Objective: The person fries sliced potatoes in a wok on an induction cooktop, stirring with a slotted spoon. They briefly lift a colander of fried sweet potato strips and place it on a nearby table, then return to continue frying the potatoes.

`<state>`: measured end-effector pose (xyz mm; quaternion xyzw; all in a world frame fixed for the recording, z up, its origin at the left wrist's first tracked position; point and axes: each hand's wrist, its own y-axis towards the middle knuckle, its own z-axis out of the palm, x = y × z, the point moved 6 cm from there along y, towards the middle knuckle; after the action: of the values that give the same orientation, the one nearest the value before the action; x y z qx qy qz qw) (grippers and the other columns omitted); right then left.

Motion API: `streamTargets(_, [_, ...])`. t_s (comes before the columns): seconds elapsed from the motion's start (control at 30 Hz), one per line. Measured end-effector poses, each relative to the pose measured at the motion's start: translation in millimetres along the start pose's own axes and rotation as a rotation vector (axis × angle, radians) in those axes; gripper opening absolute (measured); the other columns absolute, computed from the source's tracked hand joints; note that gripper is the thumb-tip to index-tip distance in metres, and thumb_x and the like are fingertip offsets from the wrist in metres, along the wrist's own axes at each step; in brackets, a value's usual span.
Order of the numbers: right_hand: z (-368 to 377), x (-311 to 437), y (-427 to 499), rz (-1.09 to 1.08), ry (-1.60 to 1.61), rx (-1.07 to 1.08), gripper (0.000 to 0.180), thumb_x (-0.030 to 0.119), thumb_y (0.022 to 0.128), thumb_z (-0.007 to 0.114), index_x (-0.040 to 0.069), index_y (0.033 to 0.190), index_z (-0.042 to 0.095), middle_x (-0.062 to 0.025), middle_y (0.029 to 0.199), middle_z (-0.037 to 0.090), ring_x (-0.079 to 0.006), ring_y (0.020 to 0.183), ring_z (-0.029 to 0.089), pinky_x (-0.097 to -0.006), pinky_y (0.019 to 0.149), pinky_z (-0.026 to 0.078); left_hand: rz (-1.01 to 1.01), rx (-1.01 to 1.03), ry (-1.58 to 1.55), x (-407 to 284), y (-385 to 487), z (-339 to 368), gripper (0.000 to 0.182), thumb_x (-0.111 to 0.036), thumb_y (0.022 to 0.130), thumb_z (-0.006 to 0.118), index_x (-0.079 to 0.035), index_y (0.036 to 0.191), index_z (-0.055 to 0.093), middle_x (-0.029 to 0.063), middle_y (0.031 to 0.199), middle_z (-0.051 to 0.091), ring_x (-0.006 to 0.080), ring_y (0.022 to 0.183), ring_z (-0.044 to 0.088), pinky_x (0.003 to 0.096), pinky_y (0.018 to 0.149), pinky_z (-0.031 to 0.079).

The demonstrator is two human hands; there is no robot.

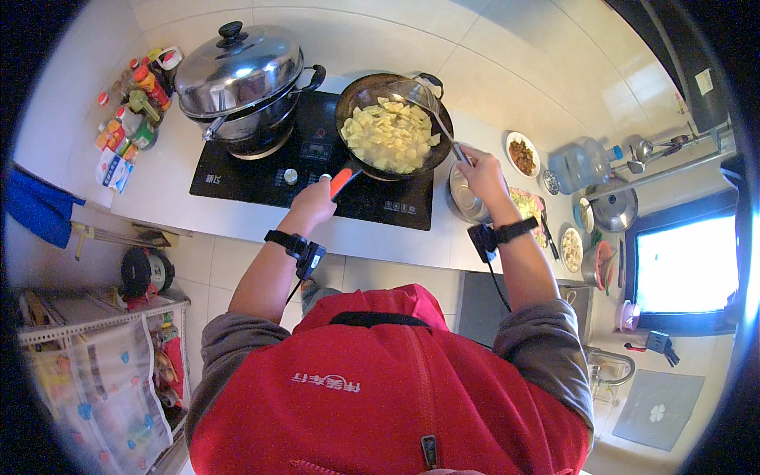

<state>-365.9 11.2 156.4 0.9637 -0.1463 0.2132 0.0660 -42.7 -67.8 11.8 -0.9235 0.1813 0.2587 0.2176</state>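
My left hand grips the orange-red handle of a dark wok on the cooktop. Pale sliced pieces, which look like potato, fill the wok's bottom, with some steam or liquid among them. In my right hand is the handle of a metal skimmer. The skimmer's wire head hangs over the wok's far right side, above the slices. Beneath my right hand, partly hidden by it, a metal bowl stands on the counter.
A large lidded steamer pot occupies the left of the black cooktop. Bottles crowd the far left. At right are a plate of brown food, a water jug, a knife and a bowl of white pieces.
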Motion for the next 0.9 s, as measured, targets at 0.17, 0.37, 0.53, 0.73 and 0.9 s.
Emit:
streamTargets(0.17, [33.7, 27.1, 16.8, -0.177, -0.084, -0.021, 0.04, 0.016, 0.08, 0.068, 0.01, 0.119, 0.066, -0.0263, 0.101, 0.065, -0.0395, 0.094, 0.065, -0.0424, 0.083, 0.053, -0.01, 0.018, 0.028, -1.7, -2.1, -1.0, 0.044, -0.016, 0.079, 0.068, -0.001, 0.116, 0.051, 0.0236, 0.103, 0.065, 0.0399, 0.099, 0.063, 0.0489, 0.085, 0.05])
streamTargets(0.37, [34.9, 35.9, -19.5, -0.217, -0.326, 0.179, 0.043, 0.017, 0.083, 0.061, 0.019, 0.125, 0.06, -0.023, 0.091, 0.067, -0.0409, 0.086, 0.065, -0.049, 0.076, 0.054, -0.004, -0.005, 0.02, -3.9, -5.5, -3.0, 0.036, -0.011, 0.082, 0.063, -0.002, 0.114, 0.051, 0.0219, 0.101, 0.067, 0.0386, 0.095, 0.065, 0.0488, 0.082, 0.051])
streamTargets(0.53, [-23.6, 28.1, -45.9, -0.21, -0.092, 0.106, 0.041, 0.016, 0.082, 0.064, 0.017, 0.123, 0.064, -0.0182, 0.082, 0.068, -0.0291, 0.076, 0.067, -0.0446, 0.068, 0.053, 0.0, 0.007, 0.034, -1.6, -1.1, -0.4, 0.036, -0.012, 0.083, 0.062, -0.002, 0.116, 0.05, 0.0218, 0.101, 0.067, 0.0386, 0.095, 0.065, 0.0484, 0.082, 0.051])
streamTargets(0.73, [-63.9, 8.9, -70.7, 0.235, 0.349, 0.355, 0.039, 0.009, 0.085, 0.067, 0.008, 0.124, 0.064, -0.0002, 0.063, 0.058, -0.0038, 0.042, 0.047, -0.0194, 0.034, 0.036, -0.01, 0.001, -0.011, 2.6, 2.3, 3.8, 0.05, -0.017, 0.078, 0.071, 0.0, 0.12, 0.049, 0.024, 0.102, 0.066, 0.0405, 0.098, 0.063, 0.0494, 0.084, 0.05])
streamTargets(0.9, [-10.7, 21.9, -61.2, 0.284, 0.448, 0.444, 0.041, 0.011, 0.087, 0.066, 0.007, 0.127, 0.061, -0.0007, 0.064, 0.059, -0.0047, 0.041, 0.046, -0.0202, 0.034, 0.036, -0.013, 0.006, -0.009, -0.2, -0.5, 0.2, 0.048, -0.017, 0.078, 0.07, 0.0, 0.118, 0.05, 0.0241, 0.102, 0.065, 0.0409, 0.098, 0.063, 0.0488, 0.085, 0.05])
